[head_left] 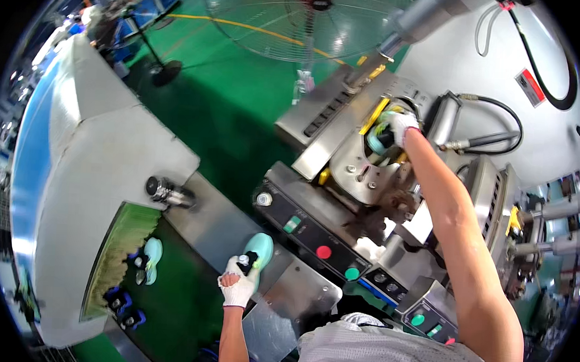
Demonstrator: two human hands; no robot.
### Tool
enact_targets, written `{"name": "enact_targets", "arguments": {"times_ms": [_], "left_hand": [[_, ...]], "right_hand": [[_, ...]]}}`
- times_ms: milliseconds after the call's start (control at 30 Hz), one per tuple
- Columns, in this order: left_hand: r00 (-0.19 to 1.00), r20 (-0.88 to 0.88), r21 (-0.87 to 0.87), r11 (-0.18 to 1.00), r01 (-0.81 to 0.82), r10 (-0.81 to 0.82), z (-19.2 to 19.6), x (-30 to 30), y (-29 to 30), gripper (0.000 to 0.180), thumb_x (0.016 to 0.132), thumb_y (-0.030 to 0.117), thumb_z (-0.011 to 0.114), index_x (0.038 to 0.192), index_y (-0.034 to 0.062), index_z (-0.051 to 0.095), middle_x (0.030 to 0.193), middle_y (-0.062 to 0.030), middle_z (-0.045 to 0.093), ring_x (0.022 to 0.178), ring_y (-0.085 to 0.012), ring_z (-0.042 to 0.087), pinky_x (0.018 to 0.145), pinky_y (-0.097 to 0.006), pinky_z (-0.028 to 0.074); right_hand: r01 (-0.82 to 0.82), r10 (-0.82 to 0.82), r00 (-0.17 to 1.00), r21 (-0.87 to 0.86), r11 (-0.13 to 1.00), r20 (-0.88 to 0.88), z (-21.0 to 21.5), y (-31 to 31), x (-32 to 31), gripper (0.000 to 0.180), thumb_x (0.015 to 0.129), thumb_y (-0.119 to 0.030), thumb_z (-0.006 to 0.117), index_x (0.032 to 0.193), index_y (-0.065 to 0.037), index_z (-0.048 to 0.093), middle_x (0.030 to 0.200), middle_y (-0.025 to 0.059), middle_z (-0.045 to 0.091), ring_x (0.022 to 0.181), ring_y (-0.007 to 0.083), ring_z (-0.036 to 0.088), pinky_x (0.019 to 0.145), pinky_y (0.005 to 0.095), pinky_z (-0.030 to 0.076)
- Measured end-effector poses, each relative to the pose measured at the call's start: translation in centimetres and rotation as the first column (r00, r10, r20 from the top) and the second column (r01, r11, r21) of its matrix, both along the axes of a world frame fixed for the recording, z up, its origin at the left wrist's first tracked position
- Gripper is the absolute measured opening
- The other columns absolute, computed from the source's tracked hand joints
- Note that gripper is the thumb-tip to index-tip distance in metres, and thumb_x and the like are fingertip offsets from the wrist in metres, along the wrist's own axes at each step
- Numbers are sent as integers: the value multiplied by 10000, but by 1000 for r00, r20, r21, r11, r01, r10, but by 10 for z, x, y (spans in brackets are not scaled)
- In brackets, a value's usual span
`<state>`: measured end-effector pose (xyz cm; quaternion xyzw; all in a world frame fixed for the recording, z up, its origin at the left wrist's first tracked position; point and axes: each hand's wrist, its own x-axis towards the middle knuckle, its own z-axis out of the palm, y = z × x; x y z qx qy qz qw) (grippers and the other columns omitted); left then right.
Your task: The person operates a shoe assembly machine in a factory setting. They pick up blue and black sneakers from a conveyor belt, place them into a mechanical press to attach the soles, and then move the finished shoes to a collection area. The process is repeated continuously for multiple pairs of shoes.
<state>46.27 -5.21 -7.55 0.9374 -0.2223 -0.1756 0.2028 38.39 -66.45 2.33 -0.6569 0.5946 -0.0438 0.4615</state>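
My left hand, in a white fingerless-looking glove, is closed on a mint-green shoe with a black opening. This shoe rests on the metal ledge beside the machine. Stretched far forward, my right hand, also gloved in white, grips another mint-green shoe inside the cradle of a steel press machine. That shoe sits tilted between the machine's metal plates and yellow strips. My right hand hides part of it, and its fingertips are partly covered.
A control panel with red and green buttons runs along the machine's front. At left, a pale grey tunnel housing has a green bristle curtain. Mint-green shoes lie on the green belt by it. A dark metal cylinder stands on the ledge.
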Motion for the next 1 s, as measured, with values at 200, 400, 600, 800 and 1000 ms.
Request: {"name": "enact_targets", "arguments": {"times_ms": [200, 400, 600, 800, 1000], "left_hand": [[995, 66, -114, 990, 77, -70, -56, 4, -38, 539, 764, 158, 853, 1219, 89, 571, 1134, -158, 659, 1069, -386, 661, 876, -498, 523], [998, 55, -105, 994, 2, 4, -66, 2, -38, 663, 764, 202, 861, 1324, 47, 541, 1267, -201, 627, 1182, -409, 618, 983, -527, 487], [961, 265, -155, 987, -42, 82, 6, -65, -15, 842, 760, 276, 859, 1449, -4, 464, 1423, -237, 528, 1324, -387, 519, 1119, -468, 416], [972, -66, -220, 947, -233, 224, -6, -168, 62, 809, 908, 385, 737, 1535, 24, 376, 1533, -243, 460, 1436, -399, 436, 1189, -458, 357], [898, -82, -170, 882, -439, 431, -52, -212, 181, 785, 940, 360, 717, 1537, -6, 362, 1532, -250, 453, 1415, -398, 455, 1185, -436, 372]], "right_hand": [[38, -218, 929, -510, 859, -299, -39, -10, -19, 400, 835, -235, 631, 1164, -27, 725, 1212, 235, 709, 1179, 338, 685, 985, 390, 548], [478, -581, 809, -477, 738, -88, -62, -7, 30, 439, 883, -305, 604, 1252, -71, 641, 1230, 178, 694, 1117, 333, 692, 966, 399, 546], [-192, -158, 888, -661, 725, -432, -99, -44, 32, 373, 926, -329, 620, 1193, -79, 695, 1109, 97, 737, 977, 255, 707, 825, 397, 574], [103, 0, 916, -235, 967, 400, -117, -141, -42, 489, 921, -230, 661, 1359, -20, 598, 1259, 93, 659, 1005, 198, 644, 854, 354, 551], [-249, 462, 884, -772, 585, 65, 27, 257, -69, 737, 1033, -312, 596, 1619, -6, 269, 1652, 240, 333, 1503, 358, 377, 1209, 422, 318]]}}
